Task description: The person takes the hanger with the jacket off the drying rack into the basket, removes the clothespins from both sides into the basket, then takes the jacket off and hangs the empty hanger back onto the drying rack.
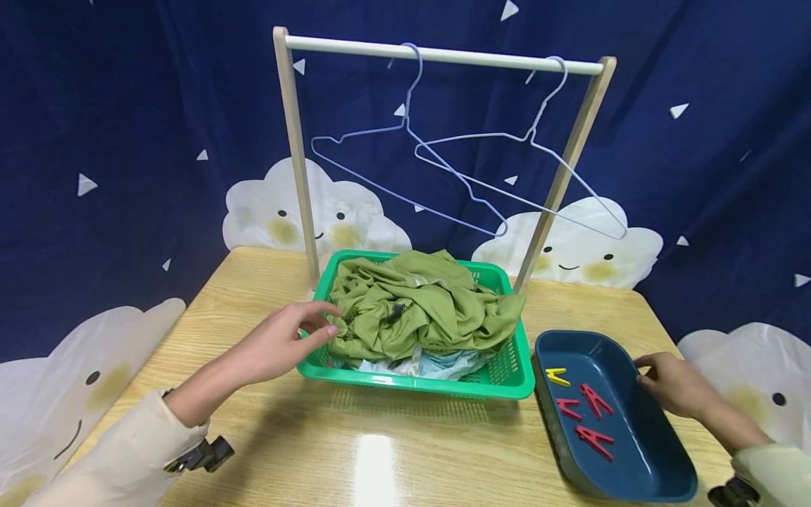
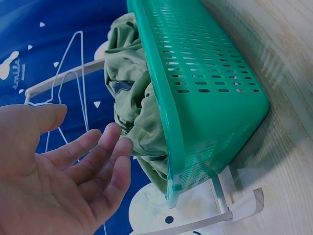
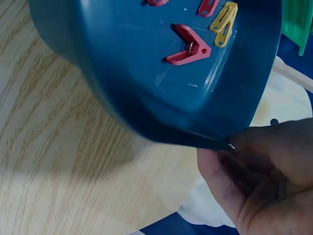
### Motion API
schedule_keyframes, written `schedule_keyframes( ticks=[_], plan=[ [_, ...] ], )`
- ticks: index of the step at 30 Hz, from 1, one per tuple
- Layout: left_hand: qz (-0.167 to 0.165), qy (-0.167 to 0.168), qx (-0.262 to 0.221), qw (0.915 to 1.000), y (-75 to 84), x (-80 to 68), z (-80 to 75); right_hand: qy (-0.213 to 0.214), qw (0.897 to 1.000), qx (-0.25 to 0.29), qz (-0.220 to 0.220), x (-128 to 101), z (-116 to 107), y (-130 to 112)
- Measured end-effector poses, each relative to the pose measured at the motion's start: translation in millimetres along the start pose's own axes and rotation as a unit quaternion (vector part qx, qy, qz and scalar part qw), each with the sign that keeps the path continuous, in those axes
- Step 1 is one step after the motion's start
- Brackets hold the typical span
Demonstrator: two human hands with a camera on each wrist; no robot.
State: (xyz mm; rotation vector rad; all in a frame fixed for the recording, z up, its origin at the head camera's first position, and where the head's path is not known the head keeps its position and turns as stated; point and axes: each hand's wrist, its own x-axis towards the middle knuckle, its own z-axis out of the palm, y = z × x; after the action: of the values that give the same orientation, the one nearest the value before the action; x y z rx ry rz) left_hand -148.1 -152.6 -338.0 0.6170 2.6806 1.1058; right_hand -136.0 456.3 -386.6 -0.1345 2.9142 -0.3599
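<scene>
My left hand [image 1: 288, 341] hovers at the left rim of a green basket [image 1: 418, 384], fingers loosely bent with nothing between them. In the left wrist view its palm and spread fingers show beside the basket's wall. Crumpled green clothing [image 1: 431, 303] fills the basket, with light blue and white cloth [image 1: 443, 364] under it. My right hand [image 1: 678, 387] pinches the right rim of a dark blue tray [image 1: 652, 436], thumb on one side and fingers on the other. Inside the tray lie red clothespins [image 1: 594, 442] and a yellow clothespin [image 1: 557, 377].
Behind the basket stands a rack [image 1: 443, 55] with wooden posts and a white bar. From it hang a blue-violet hanger [image 1: 408, 123] and a paler hanger [image 1: 532, 134]. The wooden table [image 1: 304, 443] meets a dark blue curtain [image 1: 127, 105] with cloud faces.
</scene>
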Motion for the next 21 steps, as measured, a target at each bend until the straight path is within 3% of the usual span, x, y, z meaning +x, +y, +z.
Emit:
schedule_keyframes(
  ticks=[10, 21],
  plan=[
    [0.003, -0.001, 0.001, 1.0000, 1.8, 0.3, -1.7, 0.010, 1.000, 0.007, -0.008, -2.6, 4.0, -7.1],
    [0.001, -0.002, 0.006, 1.0000, -1.1, 2.5, 1.9, -0.008, 0.999, 0.021, 0.027, -1.1, 2.0, -13.3]
  ],
)
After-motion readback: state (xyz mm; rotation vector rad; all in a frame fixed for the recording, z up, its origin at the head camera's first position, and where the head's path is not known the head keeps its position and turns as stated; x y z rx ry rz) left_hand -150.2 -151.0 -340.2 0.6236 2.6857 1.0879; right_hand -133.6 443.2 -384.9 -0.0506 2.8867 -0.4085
